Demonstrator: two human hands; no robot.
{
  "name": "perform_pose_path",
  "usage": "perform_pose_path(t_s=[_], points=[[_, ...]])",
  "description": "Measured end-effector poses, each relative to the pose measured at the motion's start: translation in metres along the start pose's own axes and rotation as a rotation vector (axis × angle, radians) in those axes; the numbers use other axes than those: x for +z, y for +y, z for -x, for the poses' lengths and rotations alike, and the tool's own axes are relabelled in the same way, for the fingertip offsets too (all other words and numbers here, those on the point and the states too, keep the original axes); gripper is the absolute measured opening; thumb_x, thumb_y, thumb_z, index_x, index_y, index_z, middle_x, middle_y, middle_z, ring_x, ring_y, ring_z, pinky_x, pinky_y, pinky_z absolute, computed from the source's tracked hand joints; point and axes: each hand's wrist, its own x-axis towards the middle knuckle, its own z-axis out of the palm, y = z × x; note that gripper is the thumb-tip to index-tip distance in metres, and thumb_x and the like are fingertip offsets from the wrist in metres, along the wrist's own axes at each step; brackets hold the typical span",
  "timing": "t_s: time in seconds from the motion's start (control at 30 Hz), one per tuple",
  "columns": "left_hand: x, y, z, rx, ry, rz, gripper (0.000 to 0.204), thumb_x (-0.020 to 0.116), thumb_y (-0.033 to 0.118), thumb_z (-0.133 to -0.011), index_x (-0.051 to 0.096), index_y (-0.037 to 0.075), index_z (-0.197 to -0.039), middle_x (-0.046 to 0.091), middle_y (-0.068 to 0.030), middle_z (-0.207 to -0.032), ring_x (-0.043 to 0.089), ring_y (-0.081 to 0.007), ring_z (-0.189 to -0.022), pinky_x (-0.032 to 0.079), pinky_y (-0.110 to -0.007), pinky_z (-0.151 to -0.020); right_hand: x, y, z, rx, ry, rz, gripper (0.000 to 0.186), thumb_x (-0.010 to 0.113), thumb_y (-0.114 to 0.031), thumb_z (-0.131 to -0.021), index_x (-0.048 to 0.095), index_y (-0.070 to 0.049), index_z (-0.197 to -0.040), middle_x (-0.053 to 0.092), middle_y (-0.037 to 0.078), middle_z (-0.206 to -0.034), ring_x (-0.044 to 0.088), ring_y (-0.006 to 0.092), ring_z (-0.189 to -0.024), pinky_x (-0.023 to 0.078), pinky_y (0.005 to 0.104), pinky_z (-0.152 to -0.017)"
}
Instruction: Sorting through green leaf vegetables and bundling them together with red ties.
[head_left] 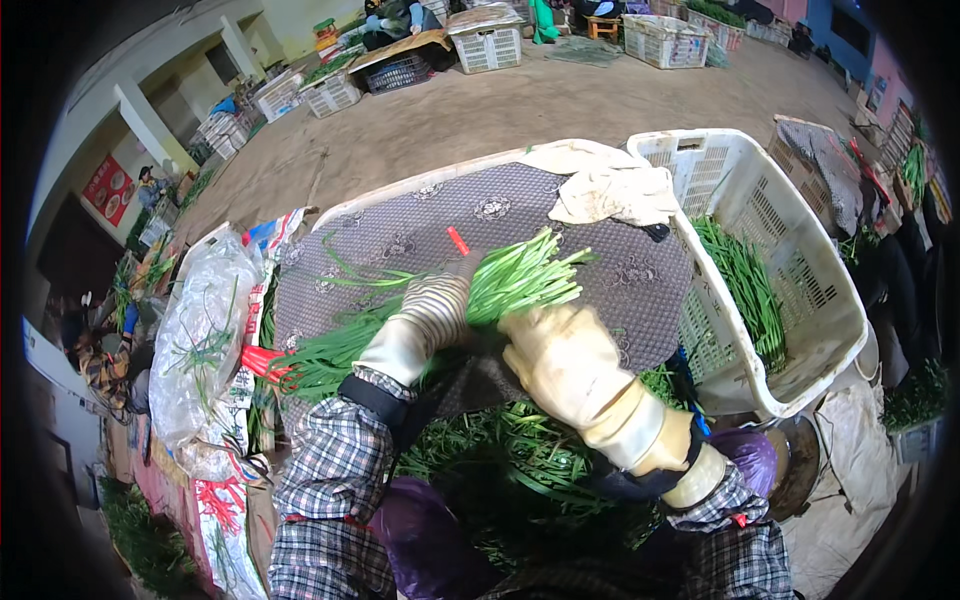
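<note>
My left hand (444,305), in a striped glove, is closed on a bunch of green stalks (525,275), pale cut ends pointing right and long leaves trailing left over a patterned grey mat (390,215). My right hand (545,355), in a cream rubber glove, is just below the bunch; its fingers are blurred and partly hidden, so their grip cannot be told. A small red strip (458,240) lies above my left hand. Red strips (265,365) are at the mat's left edge. A cream cloth (610,190) rests on the far right corner. Loose greens (500,455) lie below.
A white crate (840,300) of greens is at right, beside a metal bowl (800,465) and purple bag (750,455). Plastic sheeting (200,340) lies left. Co-workers (110,375) sit at the left. Crates (485,45) line the back of the concrete floor (420,130).
</note>
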Motion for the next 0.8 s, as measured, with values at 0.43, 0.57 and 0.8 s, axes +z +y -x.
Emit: perform_pose_path(t_s=[0.43, 0.57, 0.8], points=[[0.016, 0.002, 0.012, -0.031, 0.208, 0.020, 0.100, 0.091, 0.024, -0.052, 0.042, 0.011, -0.137, 0.059, -0.0162, -0.127, 0.053, -0.0352, -0.121, 0.041, -0.044, -0.102, 0.058, 0.082, 0.015, 0.376, 0.130, -0.137, 0.053, 0.055, -0.040, -0.092, 0.055, 0.001, -0.124, 0.062, 0.024, -0.118, 0.053, 0.0434, -0.118, 0.044, 0.0469, -0.099], [0.017, 0.000, 0.020, -0.022, 0.250, -0.027, 0.098, 0.091, 0.022, -0.052, 0.043, 0.011, -0.137, 0.058, -0.0155, -0.128, 0.052, -0.0345, -0.123, 0.040, -0.047, -0.103, 0.044, 0.063, 0.012, 0.370, -0.172, 0.126, 0.055, 0.062, -0.035, -0.085, 0.054, 0.001, -0.125, 0.052, 0.019, -0.133, 0.043, 0.0384, -0.129, 0.035, 0.0491, -0.105], [-0.016, 0.005, 0.006, 0.087, -0.023, -0.030, 0.093, 0.086, 0.014, -0.059, 0.039, 0.008, -0.139, 0.062, -0.0205, -0.118, 0.058, -0.0360, -0.113, 0.048, -0.040, -0.094, 0.045, 0.052, -0.039, 0.155, 0.227, -0.048, 0.057, 0.057, -0.028, -0.090, 0.043, -0.004, -0.140, 0.046, 0.018, -0.141, 0.036, 0.0369, -0.135, 0.032, 0.0446, -0.111]])
